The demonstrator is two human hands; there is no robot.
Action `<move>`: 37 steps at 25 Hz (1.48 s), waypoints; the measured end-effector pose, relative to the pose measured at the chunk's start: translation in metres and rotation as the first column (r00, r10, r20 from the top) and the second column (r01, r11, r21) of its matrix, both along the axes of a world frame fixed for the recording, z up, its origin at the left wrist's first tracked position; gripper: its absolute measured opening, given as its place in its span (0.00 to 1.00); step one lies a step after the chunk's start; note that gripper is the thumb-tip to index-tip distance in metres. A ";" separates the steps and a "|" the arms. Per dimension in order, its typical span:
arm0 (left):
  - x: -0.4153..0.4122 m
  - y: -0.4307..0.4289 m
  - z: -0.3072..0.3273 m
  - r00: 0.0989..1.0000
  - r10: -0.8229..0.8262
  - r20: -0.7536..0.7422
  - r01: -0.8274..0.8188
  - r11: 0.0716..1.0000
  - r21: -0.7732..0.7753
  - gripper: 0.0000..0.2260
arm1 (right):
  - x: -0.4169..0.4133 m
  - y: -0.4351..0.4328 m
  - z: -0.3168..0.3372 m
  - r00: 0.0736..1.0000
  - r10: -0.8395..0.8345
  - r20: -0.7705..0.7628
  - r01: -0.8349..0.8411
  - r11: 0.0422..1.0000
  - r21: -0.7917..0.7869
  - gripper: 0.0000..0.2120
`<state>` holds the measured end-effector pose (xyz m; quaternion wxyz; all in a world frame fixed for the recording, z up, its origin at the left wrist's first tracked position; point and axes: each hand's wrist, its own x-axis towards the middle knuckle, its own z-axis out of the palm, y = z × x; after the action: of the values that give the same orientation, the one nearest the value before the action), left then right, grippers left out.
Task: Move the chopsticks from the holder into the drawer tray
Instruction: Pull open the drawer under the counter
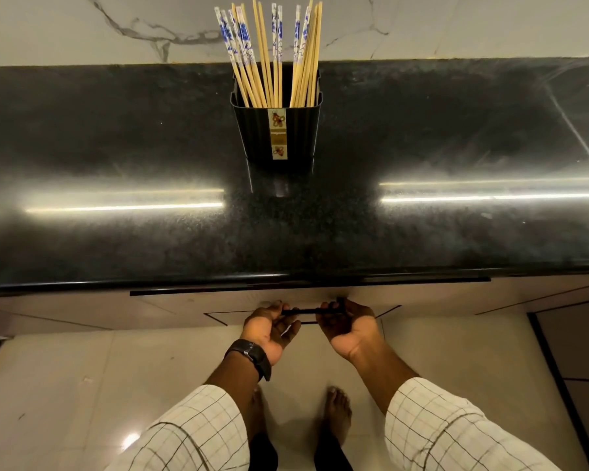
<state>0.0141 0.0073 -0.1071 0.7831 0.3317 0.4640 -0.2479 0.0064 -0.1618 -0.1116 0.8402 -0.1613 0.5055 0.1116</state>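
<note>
Both hands gripping the drawer handle

The chopsticks (269, 56) are standing in the black holder (276, 130) on the counter (116, 147), while the left hand (269, 329) and right hand (349, 329) are curling around the handle (308, 311), palms up.

Drawer (306, 300) interior hidden; chopsticks (269, 45) tips inside holder (276, 130).

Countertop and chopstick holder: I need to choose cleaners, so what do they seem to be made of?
The dark speckled countertop looks like polished granite: fine flecks and mirror-sharp light streaks. The black ribbed chopstick holder looks like moulded plastic with a soft sheen, though painted metal is possible.
</note>
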 end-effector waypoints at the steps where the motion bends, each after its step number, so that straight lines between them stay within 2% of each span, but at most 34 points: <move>1: -0.002 0.000 0.000 1.000 -0.001 -0.003 0.001 1.000 0.004 0.08 | -0.002 0.000 0.001 1.000 0.005 0.000 -0.005 1.000 -0.010 0.06; 6: -0.030 0.006 -0.002 0.998 -0.050 -0.041 0.052 0.998 0.031 0.07 | -0.031 0.004 -0.006 0.999 0.030 -0.034 -0.033 0.996 -0.084 0.09; 11: -0.085 0.020 -0.002 0.998 -0.054 -0.038 0.055 0.998 0.009 0.06 | -0.082 0.011 -0.014 0.992 -0.054 -0.114 0.050 0.998 -0.037 0.14; 16: -0.102 0.015 0.003 1.000 -0.020 -0.010 0.021 0.998 0.066 0.06 | -0.096 0.011 -0.005 0.992 -0.037 -0.120 0.036 0.999 -0.016 0.14; 20: -0.106 0.007 0.004 0.999 0.035 -0.001 -0.035 0.997 0.073 0.07 | -0.100 0.008 0.004 0.996 0.002 -0.087 -0.005 0.999 -0.036 0.09; 23: -0.115 0.006 0.007 1.000 0.012 0.004 -0.012 0.998 0.059 0.07 | -0.110 0.008 0.006 0.997 0.001 -0.071 -0.005 0.999 -0.054 0.06; 27: -0.128 0.016 0.007 0.997 -0.076 0.013 0.075 0.994 0.082 0.08 | -0.132 0.016 0.001 0.997 -0.031 -0.070 0.024 0.995 -0.099 0.07; 32: -0.152 0.019 0.008 0.997 -0.072 -0.005 0.072 0.993 0.089 0.07 | -0.153 0.013 -0.001 0.995 -0.008 -0.097 -0.003 0.994 -0.113 0.07; 37: -0.155 0.019 0.012 0.991 -0.135 -0.016 0.136 0.978 0.157 0.06 | -0.161 0.015 0.009 0.996 -0.019 -0.085 0.007 0.991 -0.136 0.09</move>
<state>-0.1406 0.0265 -0.0955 0.7343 0.4229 0.4605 -0.2641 -0.1546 -0.1472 -0.1026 0.8055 -0.2100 0.5487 0.0782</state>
